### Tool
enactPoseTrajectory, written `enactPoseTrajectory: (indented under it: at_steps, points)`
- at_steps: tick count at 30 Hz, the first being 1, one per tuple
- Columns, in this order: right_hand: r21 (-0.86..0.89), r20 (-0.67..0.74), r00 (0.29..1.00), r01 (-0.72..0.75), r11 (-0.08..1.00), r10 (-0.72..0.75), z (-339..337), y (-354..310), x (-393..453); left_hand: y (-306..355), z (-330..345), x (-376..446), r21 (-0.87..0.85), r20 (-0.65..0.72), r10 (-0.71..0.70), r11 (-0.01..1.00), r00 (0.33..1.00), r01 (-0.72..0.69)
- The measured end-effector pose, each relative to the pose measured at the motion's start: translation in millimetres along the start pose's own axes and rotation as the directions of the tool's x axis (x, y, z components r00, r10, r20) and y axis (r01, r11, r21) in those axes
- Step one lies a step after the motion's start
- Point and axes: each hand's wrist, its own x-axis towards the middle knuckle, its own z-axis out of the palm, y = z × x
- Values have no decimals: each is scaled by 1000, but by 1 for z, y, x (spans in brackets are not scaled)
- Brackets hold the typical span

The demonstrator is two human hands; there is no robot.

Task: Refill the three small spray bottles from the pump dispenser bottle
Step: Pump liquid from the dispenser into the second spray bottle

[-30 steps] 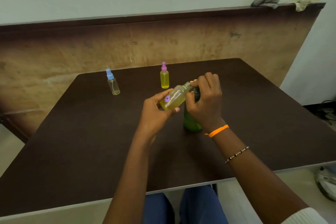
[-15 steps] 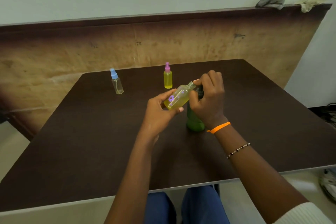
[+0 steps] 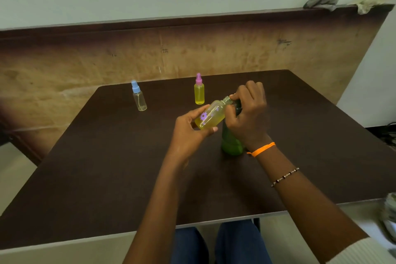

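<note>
Table (image 3: 111, 178) holds the green pump bottle (image 3: 231, 146) upright. Behind, the pink-topped bottle (image 3: 199, 94) looks full and the blue-topped one (image 3: 139, 98) nearly empty (left to do, I think). Left hand (image 3: 188, 133) grips the flowered bottle (image 3: 211, 117), tilted, open neck pointing up-right. Right hand (image 3: 249, 115) curls over the pump.

Left hand (image 3: 188, 133) curls, thumb and fingertips pinching (palm turned up); right hand (image 3: 248, 118) bunches its fingers just beyond them.
</note>
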Motion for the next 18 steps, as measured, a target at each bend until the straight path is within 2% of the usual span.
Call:
enactPoseTrajectory:
  at_steps: [9, 18]
  points:
    - [-10, -42, 999, 35, 999, -35, 5, 6, -11, -4, 3, -1, -38, -9, -7, 999, 1000, 7]
    - [16, 5, 1000, 6, 1000, -6, -1, 1, 6, -1, 3, 1, -55, -18, -24, 998, 1000, 23]
